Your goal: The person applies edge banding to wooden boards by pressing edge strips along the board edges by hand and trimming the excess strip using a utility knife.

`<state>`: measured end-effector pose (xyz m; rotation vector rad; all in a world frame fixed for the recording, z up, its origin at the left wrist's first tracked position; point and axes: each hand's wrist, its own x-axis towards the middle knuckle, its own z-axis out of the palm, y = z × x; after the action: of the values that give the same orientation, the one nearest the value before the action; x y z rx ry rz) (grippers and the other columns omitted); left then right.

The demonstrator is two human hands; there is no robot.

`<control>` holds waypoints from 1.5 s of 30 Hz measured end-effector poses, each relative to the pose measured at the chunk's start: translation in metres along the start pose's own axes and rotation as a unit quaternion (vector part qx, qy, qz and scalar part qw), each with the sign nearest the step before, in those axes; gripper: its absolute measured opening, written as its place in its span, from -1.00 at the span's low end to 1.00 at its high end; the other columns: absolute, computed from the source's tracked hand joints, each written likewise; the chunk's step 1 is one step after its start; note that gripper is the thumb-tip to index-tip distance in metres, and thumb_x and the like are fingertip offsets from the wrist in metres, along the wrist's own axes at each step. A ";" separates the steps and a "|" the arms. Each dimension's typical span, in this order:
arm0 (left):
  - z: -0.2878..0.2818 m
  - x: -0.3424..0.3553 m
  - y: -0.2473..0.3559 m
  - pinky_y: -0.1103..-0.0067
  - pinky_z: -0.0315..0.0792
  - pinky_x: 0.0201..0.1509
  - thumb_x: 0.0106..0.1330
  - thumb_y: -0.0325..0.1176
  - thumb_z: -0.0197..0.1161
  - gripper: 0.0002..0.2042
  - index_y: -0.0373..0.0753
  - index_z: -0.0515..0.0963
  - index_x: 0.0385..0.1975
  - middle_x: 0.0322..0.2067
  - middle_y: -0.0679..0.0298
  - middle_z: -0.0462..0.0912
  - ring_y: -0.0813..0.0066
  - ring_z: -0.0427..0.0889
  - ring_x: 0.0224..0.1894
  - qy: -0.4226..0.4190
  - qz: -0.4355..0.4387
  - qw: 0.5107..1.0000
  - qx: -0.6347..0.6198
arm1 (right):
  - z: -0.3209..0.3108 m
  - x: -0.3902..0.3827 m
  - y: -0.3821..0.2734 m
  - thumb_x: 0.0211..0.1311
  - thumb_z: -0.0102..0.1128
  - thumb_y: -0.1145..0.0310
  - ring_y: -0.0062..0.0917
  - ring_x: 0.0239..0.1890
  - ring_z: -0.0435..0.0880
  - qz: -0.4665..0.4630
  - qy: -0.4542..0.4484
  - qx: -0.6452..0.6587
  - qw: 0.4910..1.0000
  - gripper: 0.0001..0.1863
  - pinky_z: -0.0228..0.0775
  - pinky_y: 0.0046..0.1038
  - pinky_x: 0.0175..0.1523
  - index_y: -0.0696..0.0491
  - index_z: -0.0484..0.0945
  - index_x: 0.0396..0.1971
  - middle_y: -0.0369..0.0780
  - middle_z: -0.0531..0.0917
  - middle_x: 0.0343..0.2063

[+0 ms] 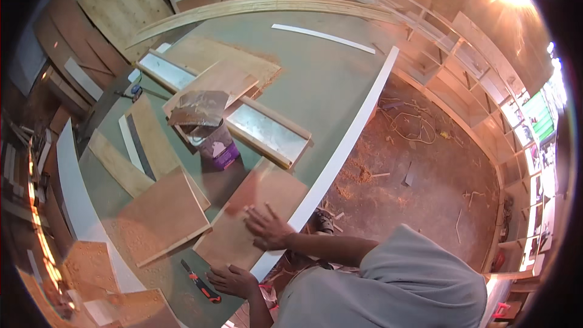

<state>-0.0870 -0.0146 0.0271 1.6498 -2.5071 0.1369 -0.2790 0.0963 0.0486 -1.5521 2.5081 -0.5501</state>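
Observation:
My right hand (267, 228) lies flat, fingers spread, on a reddish-brown plywood board (261, 197) at the near edge of the green workbench (328, 79). My left hand (234, 279) rests lower down at the same board's near corner, fingers loosely curled and holding nothing. A red and black utility knife (200, 280) lies on the bench just left of that hand. A second plywood board (164, 215) with a pale edge sits to the left of the first.
A purple box (217, 149) sits mid-bench under a brown sheet (199, 108). Behind it lies a long wooden frame (267, 130). A white strip (346, 146) runs along the bench edge. Sawdust and scraps cover the floor (419, 170). Unfinished shelving (486, 67) stands at right.

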 end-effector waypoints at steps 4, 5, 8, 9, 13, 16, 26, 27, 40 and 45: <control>-0.009 -0.001 0.008 0.11 0.17 0.42 0.54 -0.09 -0.05 -0.40 -0.42 0.20 0.40 0.41 -0.20 0.19 -0.13 0.25 0.41 0.035 0.016 0.999 0.004 | -0.033 -0.012 0.060 0.41 -0.08 -0.13 -0.20 0.61 -0.12 0.067 0.013 -0.058 0.996 -0.20 -0.50 0.19 0.58 0.10 0.17 0.47 0.02 -0.03 0.55; -0.009 -0.002 0.009 0.11 0.17 0.42 0.54 -0.09 -0.05 -0.40 -0.42 0.20 0.40 0.41 -0.20 0.19 -0.13 0.25 0.41 0.043 0.020 0.999 -0.001 | -0.037 -0.013 0.068 0.40 -0.09 -0.15 -0.20 0.61 -0.12 0.075 0.023 -0.057 0.995 -0.19 -0.51 0.18 0.58 0.08 0.17 0.47 0.02 -0.02 0.55; -0.013 -0.009 0.010 0.11 0.18 0.41 0.55 -0.07 -0.06 -0.39 -0.43 0.20 0.40 0.40 -0.19 0.21 -0.11 0.27 0.40 0.039 0.013 0.999 0.009 | -0.033 -0.023 0.085 0.39 -0.06 -0.15 -0.19 0.60 -0.07 0.071 0.070 -0.059 0.993 -0.20 -0.48 0.17 0.58 0.06 0.18 0.47 0.01 0.05 0.53; -0.014 -0.010 0.008 0.11 0.18 0.42 0.55 -0.06 -0.07 -0.40 -0.41 0.21 0.40 0.41 -0.19 0.20 -0.12 0.27 0.40 0.032 0.016 0.999 -0.004 | -0.031 -0.025 0.084 0.38 -0.03 -0.15 -0.17 0.58 -0.02 0.056 0.097 -0.056 0.992 -0.21 -0.43 0.16 0.58 0.05 0.19 0.46 0.01 0.12 0.50; -0.009 -0.013 0.001 0.05 0.16 0.42 0.49 0.04 0.04 -0.33 -0.36 0.22 0.41 0.41 -0.18 0.20 -0.17 0.26 0.39 0.038 0.043 0.993 -0.104 | -0.049 -0.080 0.107 0.28 0.26 -0.02 -0.14 0.47 0.19 0.290 0.229 0.045 0.928 -0.22 -0.16 0.07 0.54 0.01 0.25 0.41 -0.04 0.29 0.38; 0.003 -0.027 -0.014 -0.03 0.14 0.41 0.29 0.18 0.26 -0.18 -0.34 0.26 0.37 0.39 -0.18 0.22 -0.23 0.26 0.37 0.057 0.175 0.964 -0.193 | -0.060 -0.108 0.107 0.19 0.42 0.04 -0.12 0.37 0.31 0.541 0.253 0.189 0.779 -0.24 0.10 -0.05 0.44 0.12 0.34 0.28 0.03 0.39 0.26; -0.004 -0.057 0.036 0.03 -0.03 0.54 0.08 0.00 0.44 -0.08 -0.41 0.21 0.37 0.35 -0.08 0.24 -0.07 0.11 0.49 -0.049 0.453 0.882 -0.118 | -0.015 -0.103 0.114 0.29 0.39 0.12 -0.50 -0.48 0.65 0.515 0.156 0.591 0.602 -0.66 0.56 -0.44 -0.38 0.11 0.59 -0.29 -0.24 0.62 -0.50; -0.008 -0.056 0.038 0.05 0.01 0.53 0.08 -0.11 0.42 -0.14 -0.39 0.23 0.37 0.33 -0.07 0.27 -0.06 0.15 0.47 -0.066 0.447 0.884 -0.121 | -0.015 -0.103 0.118 0.34 0.34 0.15 -0.54 -0.48 0.61 0.509 0.161 0.605 0.590 -0.71 0.57 -0.50 -0.39 0.10 0.62 -0.31 -0.29 0.61 -0.49; -0.057 -0.033 0.036 0.26 0.38 0.29 0.12 -0.39 0.25 -0.41 -0.42 0.41 0.22 0.02 -0.03 0.50 0.04 0.50 0.15 0.034 0.456 0.880 -0.128 | -0.060 -0.095 0.115 0.42 0.24 0.14 -0.55 -0.62 0.55 0.398 0.139 0.737 0.529 -0.74 0.44 -0.55 -0.54 0.02 0.55 -0.36 -0.30 0.55 -0.61; -0.104 -0.002 0.044 0.26 0.48 0.14 0.14 -0.43 0.19 -0.50 -0.43 0.48 0.14 -0.05 -0.04 0.52 0.02 0.54 0.07 0.109 0.465 0.856 -0.198 | -0.113 -0.074 0.106 0.42 0.23 0.11 -0.48 -0.52 0.63 0.327 0.155 0.755 0.547 -0.70 0.51 -0.50 -0.41 0.06 0.49 -0.29 -0.27 0.56 -0.54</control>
<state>-0.1197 0.0203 0.1296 0.1737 -2.6559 -0.0934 -0.3684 0.2311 0.1077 0.1852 1.2842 -2.0286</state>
